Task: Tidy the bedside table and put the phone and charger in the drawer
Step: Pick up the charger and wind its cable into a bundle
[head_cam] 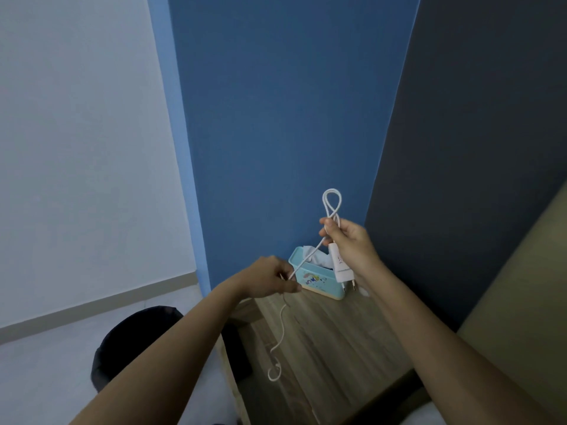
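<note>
1. A person's right hand [348,240] was raised above the far end of the wooden counter [331,348], its grip pinched on a white charger cable [308,259] whose loop stood up over the fingers.

2. The white charger plug [342,266] hung below that hand, just in front of the tissue box [316,280], its two pins pointing down; where the cable joined the plug was hidden behind the fingers.

3. The left hand [270,279] was lower and to the left of the tissue box, its grip pressed together on the same cable, which ran taut between the two hands across the box's front.

4. Below the left hand the loose end of the cable dropped and curled near the counter's left edge; whether the tip touched the wood could not be made out.

5. The pale blue tissue box stood at the back of the counter against a blue wall [276,118], white tissue showing at its top; the print on its front was too small to read.

6. A small white object [364,291] lay to the right of the box, mostly hidden by the right wrist, and could not be identified.

7. A dark rounded shape [138,338] sat on the floor to the left of the counter, partly covered by the left forearm.

8. The counter's near edge was cut off at the bottom of the view.
</note>
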